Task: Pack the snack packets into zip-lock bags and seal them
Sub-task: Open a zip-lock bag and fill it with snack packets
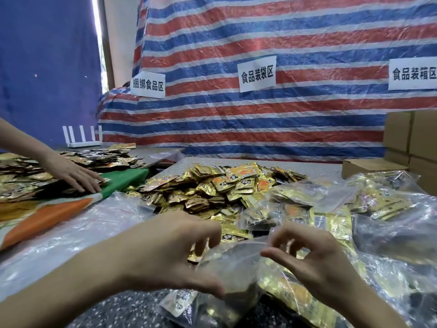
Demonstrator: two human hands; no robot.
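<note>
A clear zip-lock bag (233,278) hangs between my hands near the table's front edge, with gold and dark snack packets showing through its lower part. My left hand (172,252) grips its left side, thumb below and fingers curled over the top. My right hand (314,259) pinches the bag's top edge on the right. A large heap of loose gold snack packets (212,188) lies just beyond my hands. Filled zip-lock bags (369,204) are piled to the right.
Another person's hand (78,176) rests on a second heap of packets (23,176) on a green and orange cloth at the left. Empty clear bags (78,223) lie at the front left. Cardboard boxes (411,143) stand at the far right. A white router (82,138) sits at the back.
</note>
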